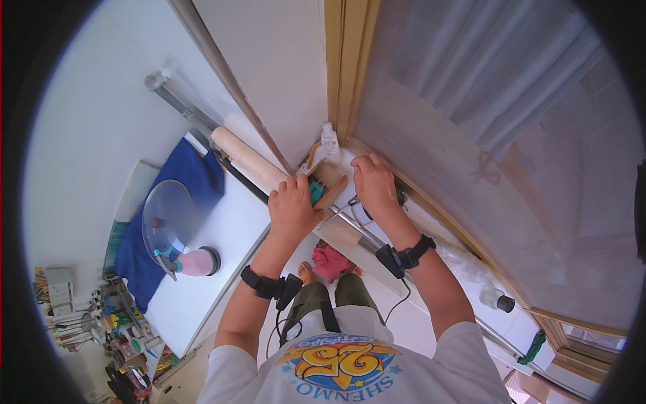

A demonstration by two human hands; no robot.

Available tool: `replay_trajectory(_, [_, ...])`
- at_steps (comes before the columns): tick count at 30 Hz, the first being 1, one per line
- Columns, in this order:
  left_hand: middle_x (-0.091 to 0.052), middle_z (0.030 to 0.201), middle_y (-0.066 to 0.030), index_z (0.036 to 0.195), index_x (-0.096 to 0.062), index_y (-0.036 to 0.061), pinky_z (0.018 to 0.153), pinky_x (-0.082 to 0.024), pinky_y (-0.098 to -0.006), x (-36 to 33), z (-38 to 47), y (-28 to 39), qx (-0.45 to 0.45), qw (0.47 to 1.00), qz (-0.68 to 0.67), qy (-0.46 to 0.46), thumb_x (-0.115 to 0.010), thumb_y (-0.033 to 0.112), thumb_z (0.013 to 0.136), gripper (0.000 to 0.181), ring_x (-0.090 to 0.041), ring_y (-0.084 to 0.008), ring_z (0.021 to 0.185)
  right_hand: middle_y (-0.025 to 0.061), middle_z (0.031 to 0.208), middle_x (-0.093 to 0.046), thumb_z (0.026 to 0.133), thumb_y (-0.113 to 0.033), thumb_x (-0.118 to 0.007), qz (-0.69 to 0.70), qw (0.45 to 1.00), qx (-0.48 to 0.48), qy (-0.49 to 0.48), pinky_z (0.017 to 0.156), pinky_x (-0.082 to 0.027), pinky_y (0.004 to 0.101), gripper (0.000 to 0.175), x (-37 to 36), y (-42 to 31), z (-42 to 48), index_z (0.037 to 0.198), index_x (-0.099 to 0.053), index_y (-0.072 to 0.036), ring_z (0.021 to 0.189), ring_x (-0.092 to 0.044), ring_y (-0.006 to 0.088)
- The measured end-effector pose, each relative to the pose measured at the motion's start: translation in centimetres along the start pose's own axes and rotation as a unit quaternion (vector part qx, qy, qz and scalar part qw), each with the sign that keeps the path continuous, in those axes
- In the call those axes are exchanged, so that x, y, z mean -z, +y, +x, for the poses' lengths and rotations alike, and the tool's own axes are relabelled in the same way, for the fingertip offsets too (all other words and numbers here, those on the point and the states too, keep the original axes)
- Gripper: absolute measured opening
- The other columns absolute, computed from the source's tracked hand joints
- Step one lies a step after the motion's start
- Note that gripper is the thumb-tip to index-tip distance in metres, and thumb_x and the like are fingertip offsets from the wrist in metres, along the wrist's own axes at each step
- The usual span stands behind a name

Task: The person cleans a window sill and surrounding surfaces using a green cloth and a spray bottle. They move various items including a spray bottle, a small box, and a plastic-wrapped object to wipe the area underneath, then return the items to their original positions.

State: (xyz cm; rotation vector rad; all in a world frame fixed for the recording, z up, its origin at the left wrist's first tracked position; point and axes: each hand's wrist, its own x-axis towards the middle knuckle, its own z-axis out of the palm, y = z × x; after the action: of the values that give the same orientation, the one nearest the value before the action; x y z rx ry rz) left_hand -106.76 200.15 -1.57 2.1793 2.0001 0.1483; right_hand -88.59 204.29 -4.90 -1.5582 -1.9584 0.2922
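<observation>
My left hand (295, 204) grips the left side of a small open wooden box (333, 192) in the corner by the window frame. Inside the box lies a teal object with metal prongs, perhaps a plug (316, 191). Just right of the box, my right hand (374, 182) has its fingers curled, and what they may hold is hidden. Below that hand a thin metal rod (337, 214) slants down to the left, beside a dark thin loop. A small white-capped bottle (329, 140) stands behind the box, next to a yellow-handled item (313, 154).
On the left, a white tabletop (237, 222) carries a pink spray bottle (197, 261), a clear round lid (169, 217) and blue cloth (144, 237). A rolled cream tube (247, 156) lies behind. At right, the sill holds a clear jar (497, 299) beside the curtained window (479, 151).
</observation>
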Motion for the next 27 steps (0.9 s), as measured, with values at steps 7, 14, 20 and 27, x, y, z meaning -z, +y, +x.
replay_trajectory(7, [-0.059,0.101,-0.0118,0.113,-0.050,0.0028,0.081,-0.047,-0.0423,-2.1,1.5,2.7,-0.026,0.999,-0.022,0.023,-0.083,0.033,0.057,0.072,-0.060,-0.0296,0.097,0.0117,0.094,-0.061,0.088,-0.007,-0.056,0.111,0.994,0.011,0.016,0.079,-0.047,0.0434,0.008,2.2,-1.4,-0.2,0.095,-0.061,-0.008,0.092,-0.059,0.0332])
replay_trajectory(14, [-0.053,0.125,-0.0186,0.140,-0.034,-0.0009,0.086,-0.046,-0.0417,-1.5,0.4,3.0,-0.058,0.986,-0.064,0.141,-0.088,0.040,0.053,0.110,-0.055,-0.0319,0.113,0.0091,0.093,-0.060,0.089,-0.012,-0.055,0.062,0.998,0.028,-0.018,0.080,-0.047,0.0447,0.008,0.9,-0.9,-0.5,0.094,-0.061,-0.010,0.095,-0.059,0.0312])
replay_trajectory(20, [-0.048,0.131,-0.0206,0.143,-0.028,-0.0014,0.088,-0.048,-0.0431,-2.9,-3.6,-1.2,-0.022,0.969,-0.174,0.171,-0.088,0.036,0.061,0.108,-0.052,-0.0334,0.118,0.0068,0.093,-0.062,0.086,-0.011,-0.059,0.049,0.998,0.030,-0.032,0.080,-0.046,0.0434,0.007,0.4,-1.3,-0.2,0.093,-0.062,-0.011,0.093,-0.059,0.0293])
replay_trajectory(27, [-0.060,0.107,-0.0170,0.131,-0.037,-0.0051,0.071,-0.055,-0.0332,-5.6,-5.0,-3.2,0.121,0.803,-0.583,-0.036,-0.076,0.028,0.082,0.070,-0.065,-0.0216,0.088,0.0094,0.090,-0.065,0.082,-0.007,-0.061,0.071,0.995,0.076,-0.012,0.081,-0.045,0.0425,0.012,0.0,-2.9,0.8,0.094,-0.062,-0.008,0.089,-0.060,0.0299])
